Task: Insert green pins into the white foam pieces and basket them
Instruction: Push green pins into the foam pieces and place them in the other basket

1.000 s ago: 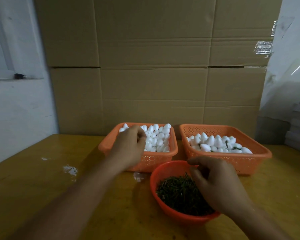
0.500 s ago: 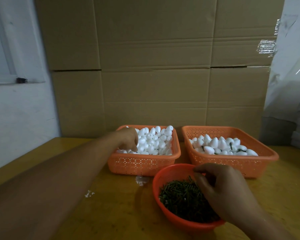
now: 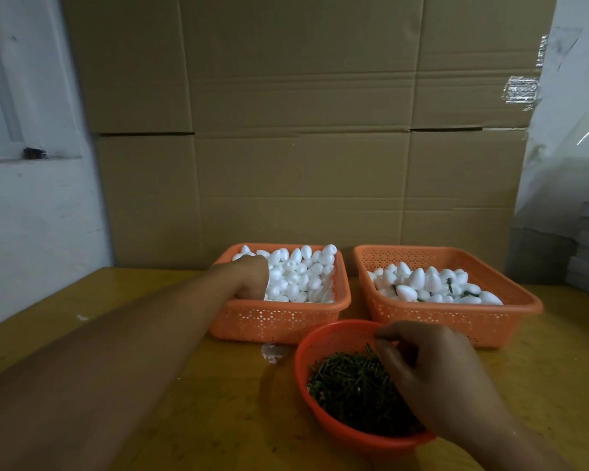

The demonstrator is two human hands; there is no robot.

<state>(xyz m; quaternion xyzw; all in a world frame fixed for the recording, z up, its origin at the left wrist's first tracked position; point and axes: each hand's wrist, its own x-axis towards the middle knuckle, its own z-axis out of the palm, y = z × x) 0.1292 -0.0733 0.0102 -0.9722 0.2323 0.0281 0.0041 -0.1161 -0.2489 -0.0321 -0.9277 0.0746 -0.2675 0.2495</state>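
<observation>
While the left hand (image 3: 249, 278) is buried, grip unreadable, among white foam pieces (image 3: 303, 277) in the left basket (image 3: 279, 321), green pins (image 3: 351, 385) in the round bowl (image 3: 323, 338) are pinched by the right hand (image 3: 432, 375); pinned pieces (image 3: 432, 283) are held in the right basket (image 3: 456, 321).

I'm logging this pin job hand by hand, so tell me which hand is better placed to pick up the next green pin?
Right. The right hand is curled over the red bowl of green pins; the left hand is reaching into the left basket of plain foam pieces.
</observation>
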